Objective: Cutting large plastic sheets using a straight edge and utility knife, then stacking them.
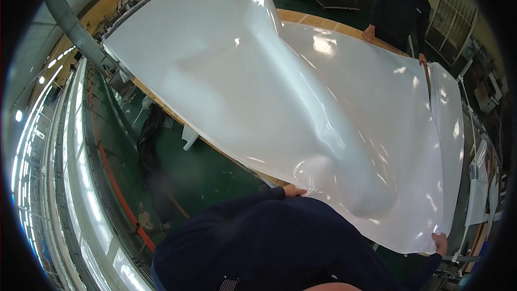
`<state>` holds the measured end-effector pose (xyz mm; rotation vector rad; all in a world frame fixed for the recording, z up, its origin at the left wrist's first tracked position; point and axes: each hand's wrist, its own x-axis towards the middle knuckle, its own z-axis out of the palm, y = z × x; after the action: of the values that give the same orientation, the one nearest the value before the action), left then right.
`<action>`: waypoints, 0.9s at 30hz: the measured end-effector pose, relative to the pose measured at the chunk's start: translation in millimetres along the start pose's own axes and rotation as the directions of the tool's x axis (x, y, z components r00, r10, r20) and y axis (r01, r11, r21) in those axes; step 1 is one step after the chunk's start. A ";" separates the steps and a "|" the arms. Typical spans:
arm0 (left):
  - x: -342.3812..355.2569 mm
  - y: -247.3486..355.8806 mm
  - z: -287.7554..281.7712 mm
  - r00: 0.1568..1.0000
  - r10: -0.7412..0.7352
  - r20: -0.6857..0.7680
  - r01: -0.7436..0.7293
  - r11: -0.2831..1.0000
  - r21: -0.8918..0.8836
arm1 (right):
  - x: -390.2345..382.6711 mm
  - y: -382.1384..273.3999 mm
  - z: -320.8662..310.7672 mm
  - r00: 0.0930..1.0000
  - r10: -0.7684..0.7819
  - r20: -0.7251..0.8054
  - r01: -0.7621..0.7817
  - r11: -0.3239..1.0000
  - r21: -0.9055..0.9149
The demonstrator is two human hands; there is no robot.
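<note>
Glossy white sheet (215, 83) lies over the wooden tabletop (301, 17), passing its near edge.
Right grip (440, 243) seems pinched closed on the sheet's near right corner; left grip (294, 191) touches its near edge, how closed I cannot tell. The step looks like edge handling; next move would call for even tension.

Dark navy top (280, 237), long matching sleeves (256, 196), dotted patch (229, 284) (small, greyish)
</note>
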<state>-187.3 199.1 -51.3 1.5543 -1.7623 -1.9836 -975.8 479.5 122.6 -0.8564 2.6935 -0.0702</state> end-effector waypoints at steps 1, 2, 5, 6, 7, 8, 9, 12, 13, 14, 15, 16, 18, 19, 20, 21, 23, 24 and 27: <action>0.2 -2.8 -0.1 0.994 0.091 -0.058 -0.094 0.994 -0.049 | -6.2 0.3 0.7 0.999 0.026 0.029 -0.026 0.999 0.032; 1.2 -4.2 -0.6 0.987 0.142 -0.078 -0.149 0.984 -0.095 | -11.6 -0.5 5.1 0.994 -0.032 0.104 0.021 0.994 0.104; 0.6 -8.7 -12.3 0.983 0.005 -0.186 -0.052 0.968 -0.247 | -30.6 -7.2 34.0 0.987 -0.042 0.158 -0.005 0.958 0.286; -0.2 -9.1 -12.6 0.933 0.087 -0.348 -0.219 0.907 -0.359 | -36.1 -10.6 45.5 0.987 -0.041 0.157 -0.005 0.960 0.282; -1.8 -10.3 -18.7 0.914 0.055 -0.402 -0.206 0.917 -0.342 | -42.4 -13.2 55.6 0.983 -0.070 0.170 0.016 0.954 0.299; -4.6 -13.0 -29.4 0.902 0.002 -0.433 -0.171 0.920 -0.352 | -47.8 -16.6 64.0 0.979 -0.072 0.193 0.007 0.949 0.314; -8.9 -16.7 -40.7 0.896 -0.060 -0.441 -0.133 0.909 -0.394 | -54.0 -20.5 72.7 0.976 -0.034 0.214 -0.037 0.946 0.321; -14.1 -27.4 -82.5 0.814 -0.083 -0.575 -0.182 0.903 -0.389 | -75.8 -39.6 103.0 0.954 -0.056 0.293 -0.102 0.861 0.498; -15.6 -32.8 -94.9 0.792 -0.072 -0.607 -0.254 0.864 -0.434 | -82.8 -49.4 114.2 0.949 -0.087 0.303 -0.094 0.839 0.537; -16.8 -38.6 -110.3 0.780 -0.082 -0.620 -0.238 0.878 -0.415 | -89.2 -61.4 126.6 0.943 -0.096 0.319 -0.113 0.809 0.576; -16.4 -44.1 -125.8 0.789 -0.109 -0.605 -0.207 0.880 -0.427 | -95.5 -71.7 135.5 0.936 -0.071 0.345 -0.169 0.769 0.616; -14.7 -50.0 -136.1 0.793 -0.174 -0.584 -0.134 0.885 -0.446 | -101.2 -80.9 143.3 0.942 -0.113 0.315 -0.094 0.814 0.573; -8.2 -61.4 -151.3 0.811 -0.157 -0.564 -0.148 0.877 -0.457 | -106.0 -102.8 160.4 0.950 -0.137 0.280 -0.017 0.875 0.485; -5.7 -67.2 -157.8 0.828 -0.183 -0.530 -0.117 0.869 -0.482 | -107.0 -110.5 166.0 0.959 -0.109 0.262 -0.043 0.857 0.514; -4.1 -72.3 -160.9 0.852 -0.181 -0.491 -0.102 0.863 -0.495 | -106.8 -116.1 170.4 0.966 -0.081 0.245 -0.067 0.837 0.543; -4.0 -76.2 -162.4 0.859 -0.205 -0.470 -0.068 0.863 -0.501 | -106.5 -118.8 174.0 0.964 -0.030 0.266 -0.132 0.811 0.570; -9.3 -78.9 -159.1 0.863 -0.326 -0.385 0.094 0.854 -0.511 | -102.8 -114.8 174.6 0.957 -0.060 0.284 -0.121 0.806 0.579; -13.7 -77.1 -155.3 0.920 -0.296 -0.255 0.072 0.770 -0.634 | -99.5 -109.0 172.4 0.952 -0.040 0.302 -0.148 0.806 0.574; -33.9 -60.6 -143.7 0.926 -0.361 0.108 0.320 0.603 -0.731 | -91.6 -81.4 163.7 0.983 -0.018 0.183 -0.109 0.748 0.655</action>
<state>-39.3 139.6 -53.3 1.6428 -0.4541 -2.3340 -809.3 472.8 4.2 -0.5271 2.2429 -0.8496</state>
